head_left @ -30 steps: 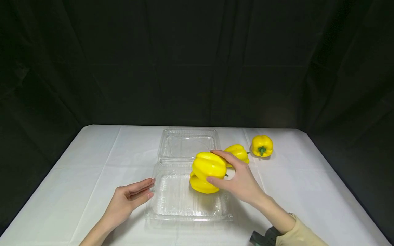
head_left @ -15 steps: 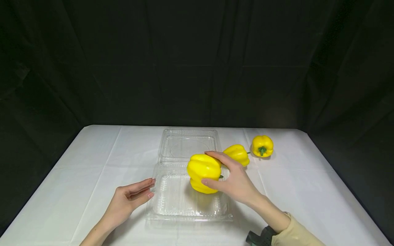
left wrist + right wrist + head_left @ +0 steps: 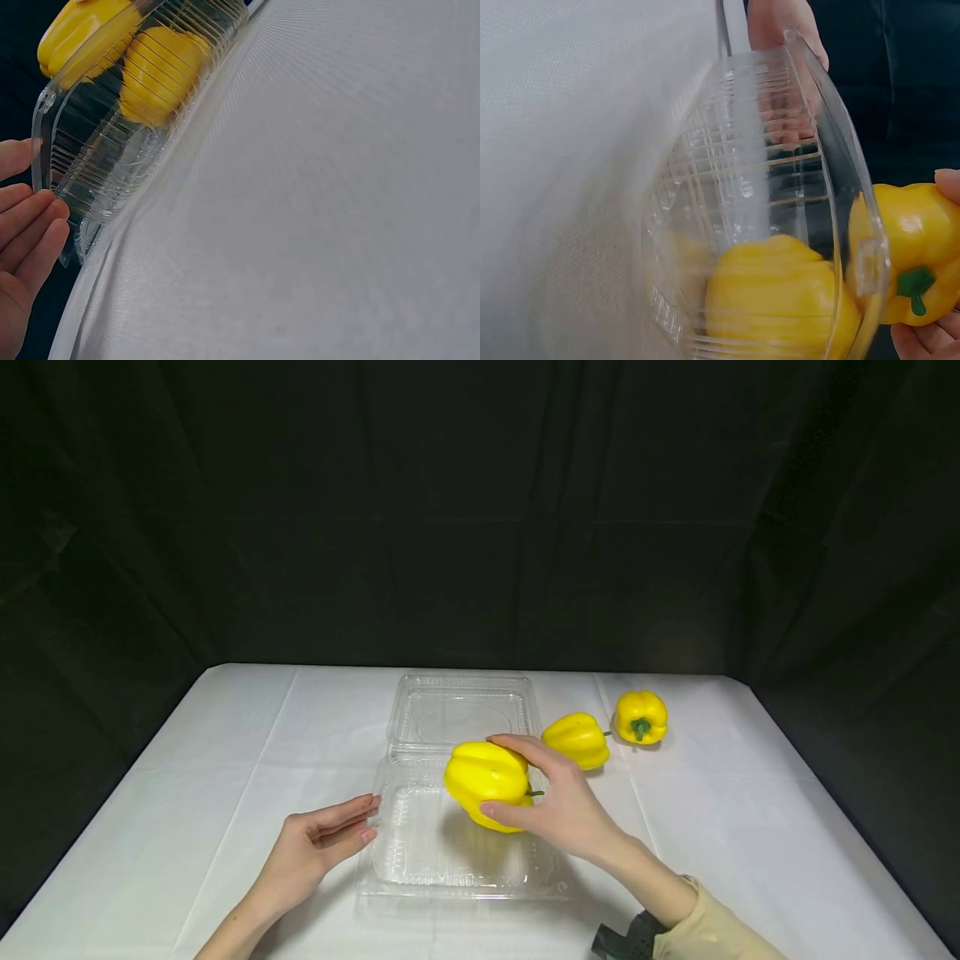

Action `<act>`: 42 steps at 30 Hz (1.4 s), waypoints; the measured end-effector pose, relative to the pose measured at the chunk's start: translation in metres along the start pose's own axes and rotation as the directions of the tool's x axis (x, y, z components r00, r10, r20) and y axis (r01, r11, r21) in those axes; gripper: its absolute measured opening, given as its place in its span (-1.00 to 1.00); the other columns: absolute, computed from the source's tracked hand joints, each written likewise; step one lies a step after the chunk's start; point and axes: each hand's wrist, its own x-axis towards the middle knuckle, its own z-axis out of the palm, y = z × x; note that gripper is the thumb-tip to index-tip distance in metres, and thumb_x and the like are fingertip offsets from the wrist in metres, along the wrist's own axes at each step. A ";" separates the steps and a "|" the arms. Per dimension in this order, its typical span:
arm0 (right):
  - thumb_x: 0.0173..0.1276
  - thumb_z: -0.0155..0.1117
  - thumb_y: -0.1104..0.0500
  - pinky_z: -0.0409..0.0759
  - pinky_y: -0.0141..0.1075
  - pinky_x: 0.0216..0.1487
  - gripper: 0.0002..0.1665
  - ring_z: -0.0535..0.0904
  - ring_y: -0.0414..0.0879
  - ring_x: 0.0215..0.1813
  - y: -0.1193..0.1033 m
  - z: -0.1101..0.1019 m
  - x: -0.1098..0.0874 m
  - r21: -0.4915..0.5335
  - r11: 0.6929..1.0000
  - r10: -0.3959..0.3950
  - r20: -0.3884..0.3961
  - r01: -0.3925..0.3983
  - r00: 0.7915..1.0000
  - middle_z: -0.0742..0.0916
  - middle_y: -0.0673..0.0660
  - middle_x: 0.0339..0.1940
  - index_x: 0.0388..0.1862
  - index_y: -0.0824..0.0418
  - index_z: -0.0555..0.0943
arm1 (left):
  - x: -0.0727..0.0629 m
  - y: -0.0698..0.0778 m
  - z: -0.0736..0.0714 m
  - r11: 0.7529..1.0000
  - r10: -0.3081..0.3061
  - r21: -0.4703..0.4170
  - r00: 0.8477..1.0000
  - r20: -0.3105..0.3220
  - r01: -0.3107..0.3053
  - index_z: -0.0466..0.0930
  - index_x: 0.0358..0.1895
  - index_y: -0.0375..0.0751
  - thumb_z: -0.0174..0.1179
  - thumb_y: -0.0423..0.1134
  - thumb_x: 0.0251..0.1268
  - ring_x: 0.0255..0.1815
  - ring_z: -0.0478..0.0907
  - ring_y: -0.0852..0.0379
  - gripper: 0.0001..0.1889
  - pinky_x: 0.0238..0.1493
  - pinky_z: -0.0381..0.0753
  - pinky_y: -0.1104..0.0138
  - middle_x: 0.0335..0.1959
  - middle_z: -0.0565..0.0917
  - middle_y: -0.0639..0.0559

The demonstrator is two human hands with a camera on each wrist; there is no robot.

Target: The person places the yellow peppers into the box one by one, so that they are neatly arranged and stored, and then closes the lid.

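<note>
My right hand point(image 3: 562, 806) grips a yellow bell pepper point(image 3: 483, 772) between thumb and fingers, its green stem point(image 3: 916, 283) pointing back toward the palm. The held pepper is over the near half of a hinged clear plastic container point(image 3: 420, 892), at rim height in the right wrist view. Inside that half lies another yellow bell pepper point(image 3: 776, 292), mostly hidden from the head view by the held one. My left hand point(image 3: 300, 856) is at the container's left edge. Its fingertips and thumb touch the rim, fingers lightly bent and spread from the thumb.
The container's open lid point(image 3: 461, 678) lies flat behind its base. To the right on the white-clothed table point(image 3: 247, 727) sit two more yellow bell peppers, one nearer point(image 3: 576, 742) and one farther back point(image 3: 640, 714). A black curtain point(image 3: 480, 510) hangs behind.
My right hand has carried its pepper a little left and slightly down over the container, covering more of the pepper inside. The left hand holds its place.
</note>
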 end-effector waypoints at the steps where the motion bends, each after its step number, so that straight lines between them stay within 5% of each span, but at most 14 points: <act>1: 0.02 0.66 -0.03 0.57 -0.01 0.19 -0.17 0.54 -0.11 0.20 0.000 0.000 0.000 0.002 1.000 -0.003 0.002 0.003 1.000 0.65 -0.18 0.20 0.30 -0.13 0.52 | 0.000 0.000 0.000 1.000 -0.002 -0.001 1.000 0.000 0.002 0.61 0.23 -0.25 0.40 -0.24 0.25 0.16 0.63 0.26 -0.52 0.14 0.66 0.41 0.21 0.65 -0.10; 8: 0.02 0.65 -0.01 0.57 0.01 0.22 -0.17 0.53 -0.11 0.23 -0.003 0.005 0.001 -0.001 1.000 -0.017 0.013 0.017 1.000 0.64 -0.16 0.24 0.31 -0.11 0.53 | 0.001 0.001 0.001 1.000 0.000 0.000 1.000 -0.004 0.000 0.61 0.23 -0.27 0.41 -0.25 0.24 0.15 0.64 0.27 -0.52 0.14 0.66 0.41 0.21 0.66 -0.09; 19: 0.03 0.65 0.01 0.64 -0.24 0.14 -0.15 0.56 -0.15 0.16 -0.004 0.013 0.000 0.007 1.000 -0.026 0.038 0.026 0.999 0.63 -0.14 0.25 0.34 -0.10 0.52 | 0.000 0.000 0.002 1.000 -0.003 -0.010 1.000 -0.003 0.003 0.60 0.23 -0.28 0.41 -0.26 0.23 0.15 0.64 0.27 -0.51 0.14 0.66 0.40 0.20 0.66 -0.10; 42: 0.05 0.64 -0.01 0.64 -0.21 0.24 -0.12 0.56 -0.09 0.28 -0.013 0.028 0.003 0.051 0.998 -0.049 0.095 0.044 0.994 0.58 -0.07 0.37 0.39 -0.09 0.49 | 0.000 0.002 0.001 1.000 -0.026 0.000 1.000 -0.003 0.026 0.61 0.23 -0.25 0.42 -0.22 0.23 0.16 0.65 0.14 -0.51 0.09 0.69 0.39 0.20 0.67 -0.07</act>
